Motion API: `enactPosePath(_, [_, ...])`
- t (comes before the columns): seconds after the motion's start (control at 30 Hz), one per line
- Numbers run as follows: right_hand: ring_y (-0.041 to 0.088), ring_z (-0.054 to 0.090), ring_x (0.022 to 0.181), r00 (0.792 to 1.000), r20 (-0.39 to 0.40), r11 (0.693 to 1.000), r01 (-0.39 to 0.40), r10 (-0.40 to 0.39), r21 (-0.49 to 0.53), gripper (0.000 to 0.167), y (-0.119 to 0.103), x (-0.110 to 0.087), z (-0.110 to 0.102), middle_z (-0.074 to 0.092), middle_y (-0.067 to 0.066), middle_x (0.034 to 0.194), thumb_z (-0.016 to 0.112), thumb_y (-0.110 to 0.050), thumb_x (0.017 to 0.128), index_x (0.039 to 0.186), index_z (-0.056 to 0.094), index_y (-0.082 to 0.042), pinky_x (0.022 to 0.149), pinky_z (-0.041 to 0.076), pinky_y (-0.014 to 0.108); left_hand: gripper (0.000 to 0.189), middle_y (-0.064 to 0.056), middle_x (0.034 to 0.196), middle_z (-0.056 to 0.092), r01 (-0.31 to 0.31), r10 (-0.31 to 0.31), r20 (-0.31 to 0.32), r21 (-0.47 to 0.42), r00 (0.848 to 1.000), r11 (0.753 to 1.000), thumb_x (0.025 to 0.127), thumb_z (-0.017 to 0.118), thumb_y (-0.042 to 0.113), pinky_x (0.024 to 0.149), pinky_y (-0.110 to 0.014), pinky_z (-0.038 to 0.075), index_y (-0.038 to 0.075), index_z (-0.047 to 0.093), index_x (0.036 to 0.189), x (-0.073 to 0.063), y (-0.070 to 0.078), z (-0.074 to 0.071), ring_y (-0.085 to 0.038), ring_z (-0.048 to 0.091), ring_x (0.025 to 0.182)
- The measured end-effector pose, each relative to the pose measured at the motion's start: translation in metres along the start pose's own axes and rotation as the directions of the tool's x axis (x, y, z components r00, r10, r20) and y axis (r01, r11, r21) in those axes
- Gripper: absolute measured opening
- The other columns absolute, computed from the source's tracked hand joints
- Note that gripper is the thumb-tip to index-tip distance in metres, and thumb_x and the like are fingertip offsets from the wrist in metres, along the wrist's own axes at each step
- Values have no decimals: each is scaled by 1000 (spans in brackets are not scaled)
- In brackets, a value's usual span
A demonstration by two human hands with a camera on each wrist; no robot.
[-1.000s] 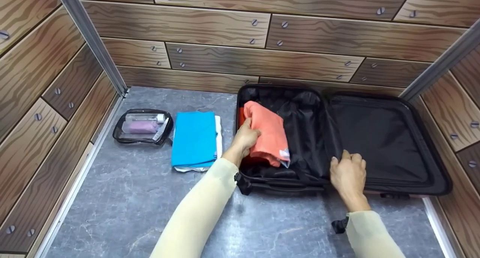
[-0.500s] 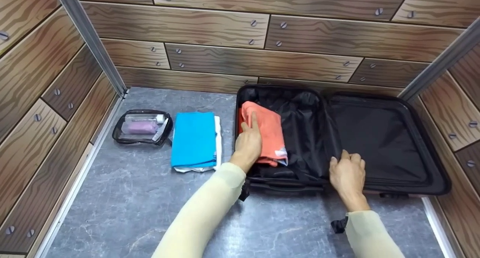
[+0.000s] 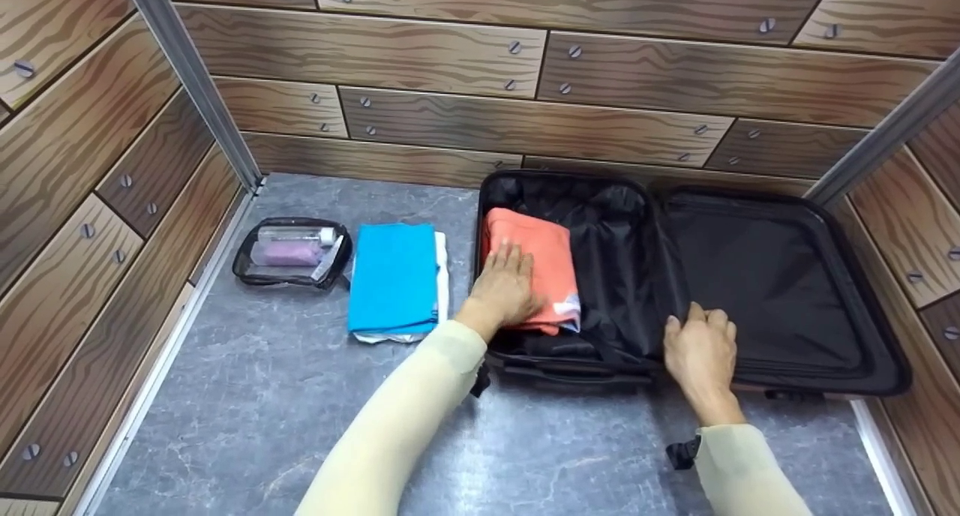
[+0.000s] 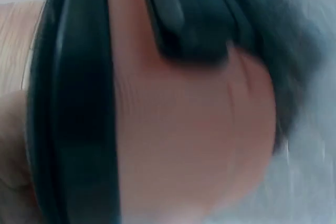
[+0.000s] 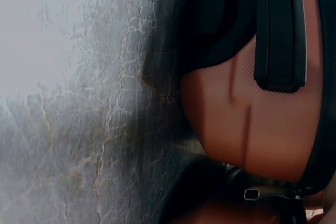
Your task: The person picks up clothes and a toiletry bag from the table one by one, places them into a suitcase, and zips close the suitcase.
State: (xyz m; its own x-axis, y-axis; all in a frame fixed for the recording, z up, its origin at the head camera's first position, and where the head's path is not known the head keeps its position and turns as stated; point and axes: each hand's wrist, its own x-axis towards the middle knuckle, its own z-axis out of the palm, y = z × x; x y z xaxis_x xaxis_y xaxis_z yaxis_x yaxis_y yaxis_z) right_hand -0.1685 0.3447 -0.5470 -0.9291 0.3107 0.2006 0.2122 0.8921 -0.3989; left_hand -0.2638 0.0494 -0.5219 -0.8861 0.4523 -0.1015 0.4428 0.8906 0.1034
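Observation:
An open suitcase [image 3: 622, 276] with black lining lies on the floor. In its left half is a folded coral garment [image 3: 551, 257] with a white label at the lower right corner. My left hand [image 3: 506, 283] rests on this garment with its fingers extended. My right hand [image 3: 703, 349] grips the suitcase's near edge where the two halves meet, thumb on the left side. Its fingertips are partly hidden behind the rim. The right wrist view shows the orange-pink shell [image 5: 252, 129], a black carry handle [image 5: 281, 40] and a zip pull [image 5: 262, 193].
Left of the suitcase lies a folded blue cloth [image 3: 394, 276] on top of a white one [image 3: 442, 268]. Farther left is a clear, black-trimmed pouch [image 3: 289, 277] with a bottle and a purple item inside. Wood-patterned walls [image 3: 420, 58] enclose the grey floor [image 3: 247, 411].
My left hand has let go of the garment's left edge and now lies flat on it. The garment has settled lower and flatter in the suitcase. My right hand stays on the edge.

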Motion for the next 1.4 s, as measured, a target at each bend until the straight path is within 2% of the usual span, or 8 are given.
enactPosePath(0.1, [59,45,121,1000,-3,1000,5,-5,-4,55,1,0,0,52,40,130,52,-23,106,143,50,18,104,39,69,105,-25,174,19,10,-9,99,-14,995,1000,97,54,74,133,-49,16,3,20,168,-1,0,-2,-42,12,163])
enactPosePath(0.27, [59,44,123,1000,12,1000,-3,3,-4,56,0,0,0,52,39,131,51,-24,107,144,49,17,106,39,69,116,-31,172,18,75,-76,194,16,978,997,92,54,80,131,-52,21,4,13,169,-3,6,-3,-47,17,160])
enactPosePath(0.5, [59,45,123,1000,-3,1000,-13,13,4,55,-1,1,1,53,39,132,53,-24,106,143,51,16,106,39,69,114,-32,170,22,154,-162,204,55,965,987,93,56,78,128,-52,29,4,15,169,-1,15,-1,-47,23,159])
enactPosePath(0.67, [59,46,123,1000,-4,1000,-8,8,4,55,-3,2,0,53,39,132,53,-24,106,144,51,16,105,40,69,114,-31,170,24,177,-188,167,77,968,981,93,53,80,129,-52,28,4,15,169,0,18,5,-47,22,159])
enactPosePath(0.8, [58,44,126,999,22,1000,-23,23,3,56,-2,2,-1,51,39,134,51,-25,108,146,49,16,107,39,69,112,-30,171,23,167,-169,139,25,976,986,93,56,77,130,-51,25,2,18,168,-2,18,5,-45,22,160])
enactPosePath(0.93, [59,44,126,999,20,1000,-26,26,3,56,0,1,-2,51,39,134,51,-25,108,146,49,16,106,39,69,100,-28,171,22,110,-102,139,-54,985,992,100,59,63,131,-50,22,-1,21,166,-3,16,-1,-43,20,161])
enactPosePath(1.1, [59,44,125,1000,3,1000,-23,23,7,55,1,0,-1,52,39,133,52,-24,107,145,50,15,105,39,70,87,-28,171,26,49,-33,157,-95,987,994,105,58,49,131,-46,23,-2,23,166,-4,11,-3,-43,23,160])
enactPosePath(1.4, [59,43,127,999,18,999,-41,40,7,56,1,0,-1,51,39,135,51,-25,108,146,49,15,106,39,69,72,-26,160,45,-14,37,108,-203,993,979,102,67,33,126,-39,35,-3,40,157,-9,-4,-13,-37,41,152])
